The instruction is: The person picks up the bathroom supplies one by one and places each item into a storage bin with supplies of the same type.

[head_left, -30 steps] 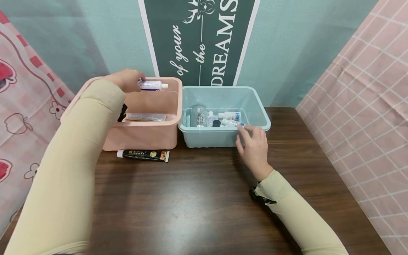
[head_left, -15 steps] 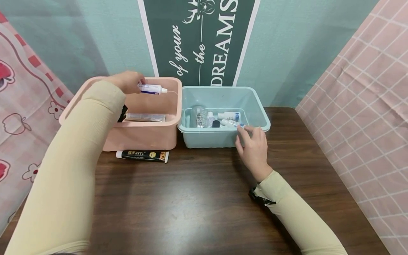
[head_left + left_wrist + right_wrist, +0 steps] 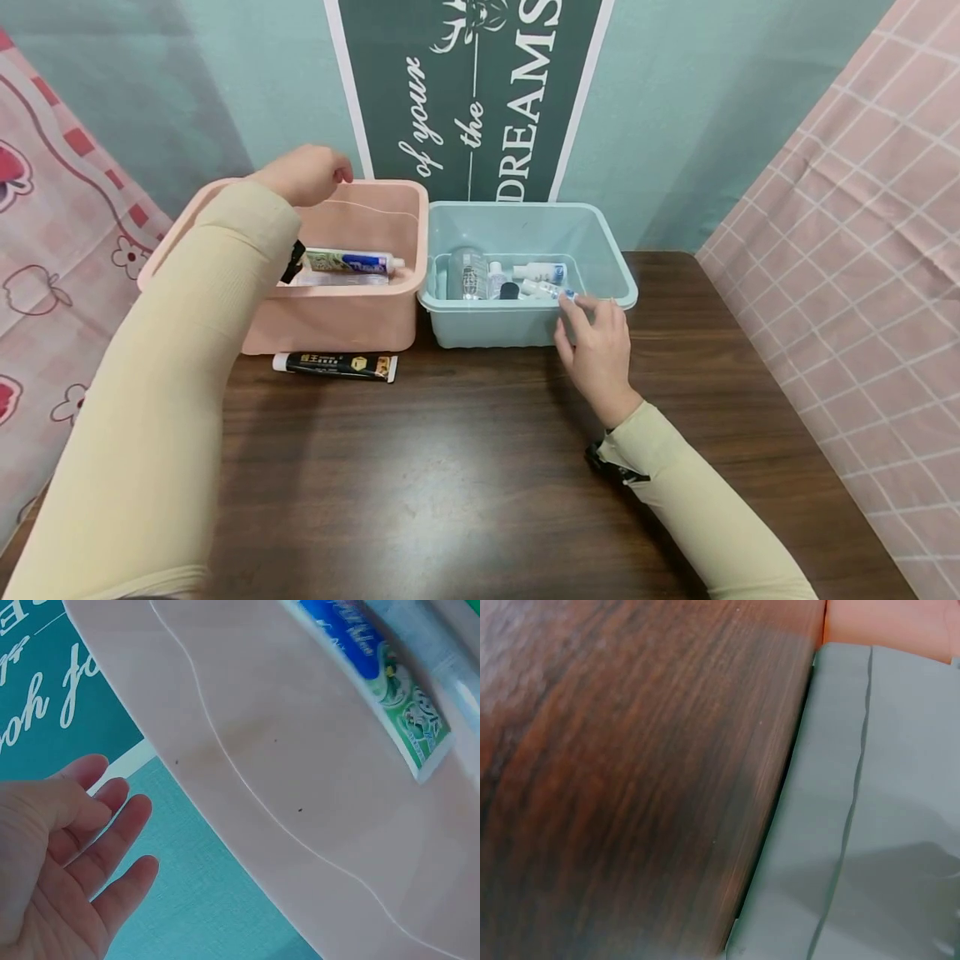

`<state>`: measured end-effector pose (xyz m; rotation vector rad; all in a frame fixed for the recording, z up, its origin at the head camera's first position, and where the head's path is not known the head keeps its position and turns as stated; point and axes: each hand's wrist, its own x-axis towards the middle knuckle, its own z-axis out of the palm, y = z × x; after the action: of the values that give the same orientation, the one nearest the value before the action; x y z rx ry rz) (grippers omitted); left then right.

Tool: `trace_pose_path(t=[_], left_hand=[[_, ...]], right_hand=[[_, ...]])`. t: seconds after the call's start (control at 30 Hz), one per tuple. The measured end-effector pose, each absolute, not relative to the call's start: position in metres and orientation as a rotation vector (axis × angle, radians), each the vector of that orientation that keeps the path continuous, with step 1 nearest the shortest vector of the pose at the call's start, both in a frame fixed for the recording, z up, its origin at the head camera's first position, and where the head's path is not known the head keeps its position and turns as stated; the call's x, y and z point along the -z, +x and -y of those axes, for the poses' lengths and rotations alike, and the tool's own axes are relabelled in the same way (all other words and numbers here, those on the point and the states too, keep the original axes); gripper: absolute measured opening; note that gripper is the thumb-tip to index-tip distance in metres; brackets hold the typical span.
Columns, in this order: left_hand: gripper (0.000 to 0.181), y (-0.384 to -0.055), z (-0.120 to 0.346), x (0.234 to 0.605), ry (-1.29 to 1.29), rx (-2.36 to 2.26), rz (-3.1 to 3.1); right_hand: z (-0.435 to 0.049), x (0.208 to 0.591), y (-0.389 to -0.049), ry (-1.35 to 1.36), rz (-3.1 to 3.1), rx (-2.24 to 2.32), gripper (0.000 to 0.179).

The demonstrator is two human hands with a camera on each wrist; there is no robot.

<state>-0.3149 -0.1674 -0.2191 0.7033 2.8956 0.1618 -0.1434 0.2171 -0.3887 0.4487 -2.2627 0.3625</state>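
Note:
Over the back rim of the pink bin [image 3: 330, 321], my left hand [image 3: 307, 175] holds nothing. In the left wrist view its fingers are loosely bent, apart from the bin. A blue, green and white toothpaste tube [image 3: 348, 261] lies inside that bin, beside a pale, clear-looking package [image 3: 341, 280]. My right hand [image 3: 600, 350] grips the front rim of the light blue bin [image 3: 498, 325], fingers over the edge and thumb outside. Near its fingertips, inside, lies a small white tube [image 3: 547, 289]. The right wrist view shows the bin's wall [image 3: 810, 810], not the hand clearly.
A black toothpaste tube [image 3: 337, 365] lies on the dark wooden table [image 3: 420, 467], in front of the pink bin. Inside the blue bin are a clear bottle [image 3: 469, 273], a white bottle [image 3: 542, 272] and other small bottles. Both bins stand side by side against the curtain.
My left hand has let go of the toothpaste tube, which dropped into the pink bin, and has risen slightly. My right hand has stayed in place.

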Motion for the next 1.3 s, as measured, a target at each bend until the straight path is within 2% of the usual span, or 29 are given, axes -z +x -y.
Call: trace_pose_path(t=[0.53,1.3], left_hand=[[0.041,-0.307,0.168,0.206,0.626,-0.044,-2.835],[0.041,-0.286,0.173,0.199,0.657,0.068,-2.756]], right_hand=[[-0.218,0.387,-0.143,0.452,2.25,-0.359,0.031],[-0.217,0.386,-0.144,0.469,2.211,-0.356,0.028]])
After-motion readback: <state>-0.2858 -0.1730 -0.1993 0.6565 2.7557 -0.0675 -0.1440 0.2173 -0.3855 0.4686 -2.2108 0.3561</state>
